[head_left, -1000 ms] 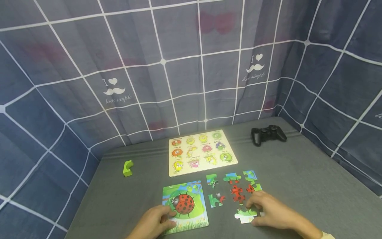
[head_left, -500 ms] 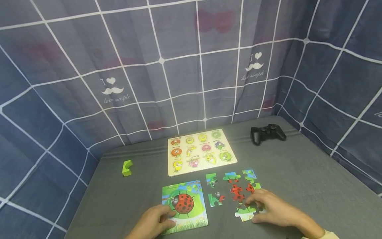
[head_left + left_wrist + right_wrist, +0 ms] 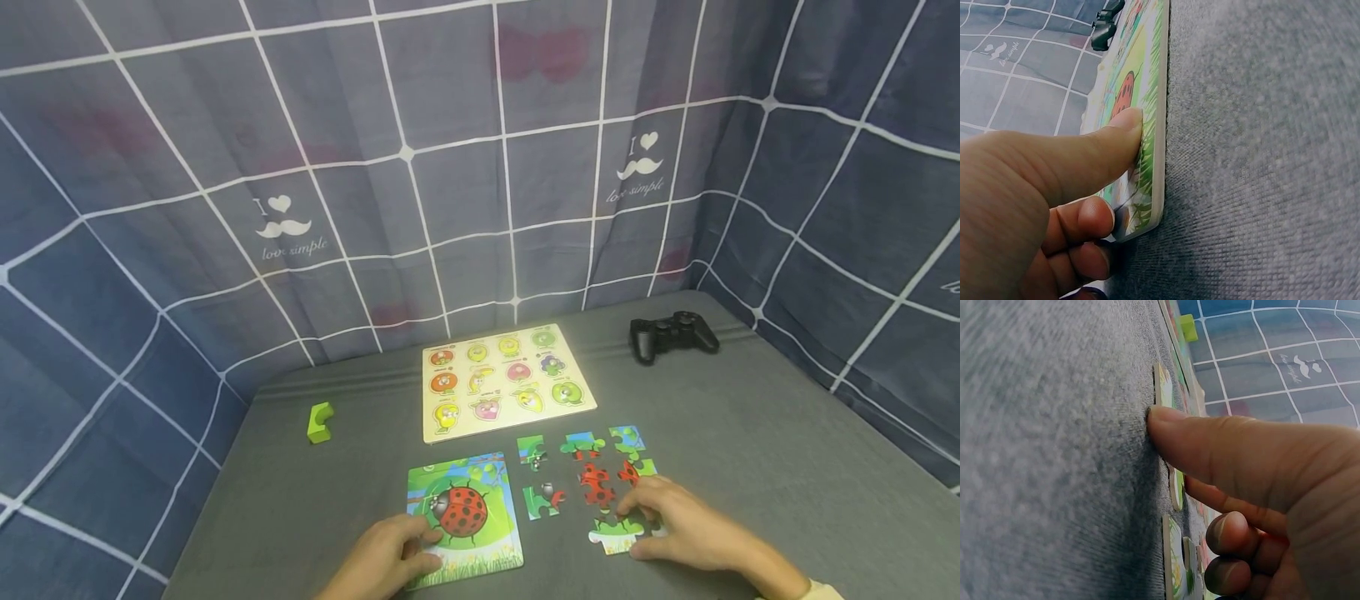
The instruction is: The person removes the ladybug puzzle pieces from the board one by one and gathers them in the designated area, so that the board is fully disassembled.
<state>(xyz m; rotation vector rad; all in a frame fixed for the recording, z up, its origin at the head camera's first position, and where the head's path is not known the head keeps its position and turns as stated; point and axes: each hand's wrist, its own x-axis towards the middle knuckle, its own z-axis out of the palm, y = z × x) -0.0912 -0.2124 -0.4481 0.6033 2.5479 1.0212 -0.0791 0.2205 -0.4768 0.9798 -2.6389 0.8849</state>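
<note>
My left hand (image 3: 386, 554) rests at the lower left corner of a square ladybug picture board (image 3: 487, 546), its thumb and index fingertips on the printed face. In the left wrist view the thumb lies over the grass border, and other fingers curl beside the board's edge. My right hand (image 3: 686, 529) pinches a green and white jigsaw piece (image 3: 615, 542) between thumb and index finger, flat on the table. Above it lies a red spotted jigsaw piece (image 3: 596, 485). Another piece is partly hidden under the right hand.
Several loose jigsaw pieces, including a head piece (image 3: 542, 502), lie between the board and the right hand. Behind them is a wooden fruit board (image 3: 501, 392). A black game controller (image 3: 672, 336) sits back right, a green block (image 3: 319, 422) left. Checked curtains enclose the grey table.
The right hand has shifted the green and white piece slightly up and left, towards the red spotted piece. The left hand stays on the board.
</note>
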